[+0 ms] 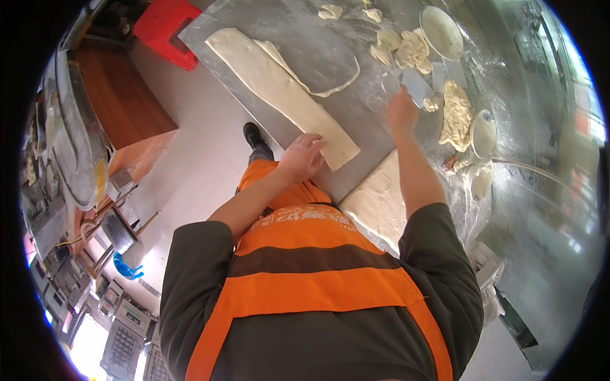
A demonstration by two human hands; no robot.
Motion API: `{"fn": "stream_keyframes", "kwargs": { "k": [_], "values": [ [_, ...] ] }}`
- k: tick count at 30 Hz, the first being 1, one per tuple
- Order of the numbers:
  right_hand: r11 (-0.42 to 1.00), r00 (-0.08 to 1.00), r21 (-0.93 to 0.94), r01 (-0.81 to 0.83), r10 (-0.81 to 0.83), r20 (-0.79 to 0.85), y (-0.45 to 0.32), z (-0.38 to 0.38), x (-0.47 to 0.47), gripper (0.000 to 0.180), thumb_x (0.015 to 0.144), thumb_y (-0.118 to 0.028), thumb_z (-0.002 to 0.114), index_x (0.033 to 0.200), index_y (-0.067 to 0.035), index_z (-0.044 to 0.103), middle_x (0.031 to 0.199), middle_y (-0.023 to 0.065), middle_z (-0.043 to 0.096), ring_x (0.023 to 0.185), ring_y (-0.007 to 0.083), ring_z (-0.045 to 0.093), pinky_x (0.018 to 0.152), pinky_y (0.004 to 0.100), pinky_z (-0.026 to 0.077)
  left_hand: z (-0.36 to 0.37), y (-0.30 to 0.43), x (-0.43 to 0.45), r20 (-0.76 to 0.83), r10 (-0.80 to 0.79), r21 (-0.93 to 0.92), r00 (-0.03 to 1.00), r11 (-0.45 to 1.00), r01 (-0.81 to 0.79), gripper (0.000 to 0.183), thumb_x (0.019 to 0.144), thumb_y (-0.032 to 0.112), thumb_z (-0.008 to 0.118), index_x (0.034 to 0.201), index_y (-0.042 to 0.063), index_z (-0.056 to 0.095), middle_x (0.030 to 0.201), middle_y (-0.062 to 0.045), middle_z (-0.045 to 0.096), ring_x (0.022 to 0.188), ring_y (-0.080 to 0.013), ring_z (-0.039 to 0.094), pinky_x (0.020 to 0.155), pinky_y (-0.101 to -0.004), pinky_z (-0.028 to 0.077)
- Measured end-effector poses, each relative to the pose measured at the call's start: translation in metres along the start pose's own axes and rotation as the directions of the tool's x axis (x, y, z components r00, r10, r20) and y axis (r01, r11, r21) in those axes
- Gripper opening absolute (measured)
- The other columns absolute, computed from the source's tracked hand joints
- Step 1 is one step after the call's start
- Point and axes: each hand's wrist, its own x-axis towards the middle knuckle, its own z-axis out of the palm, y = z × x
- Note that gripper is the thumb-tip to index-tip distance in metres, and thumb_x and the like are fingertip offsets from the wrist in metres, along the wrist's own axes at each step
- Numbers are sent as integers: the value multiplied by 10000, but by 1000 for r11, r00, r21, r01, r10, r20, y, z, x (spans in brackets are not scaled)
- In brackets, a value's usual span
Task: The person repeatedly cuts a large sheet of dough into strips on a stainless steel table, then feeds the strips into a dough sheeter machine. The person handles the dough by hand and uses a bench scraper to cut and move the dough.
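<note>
A long flat strip of pale dough (281, 90) lies diagonally along the near edge of the steel worktable (362, 128). My left hand (302, 157) is at the strip's near end, fingers loosely bent and holding nothing; whether the fingertips touch the dough is unclear. Beyond the strip, a thin curved dough trimming (329, 93) runs beside it. My right hand (404, 112), slightly blurred, grips a flat dough scraper (417, 88). Close to the blade sit a small dough lump (431, 104) and a pile of round dough pieces (410, 51).
A larger dough sheet (376, 200) lies under my right forearm. To the right are a rough dough slab (456, 116), a large white bowl (441, 33) and a smaller bowl (483, 133). A red plastic stool (164, 31) stands on the floor past the table's left edge.
</note>
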Motion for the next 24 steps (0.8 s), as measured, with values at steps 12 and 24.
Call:
{"fn": "stream_keyframes", "kwargs": {
  "k": [12,24],
  "values": [
    [554,771,559,-616,570,284,-71,62,-164,657,899,-355,760,1360,71,565,1287,207,665,1147,350,650,994,461,496,-230,-232,113,-631,-323,121,706,857,501,662,869,271,755,1435,68,479,1497,-217,472,1339,-425,502,1106,-481,445],
    [-128,742,876,-466,482,465,-151,-4,-179,510,822,-163,842,1249,38,648,1140,136,719,1029,261,704,899,371,565,-349,-262,126,415,-217,-515,884,744,425,365,899,176,715,1216,11,643,1140,-89,689,1134,-214,657,919,-394,553]
  ]
}}
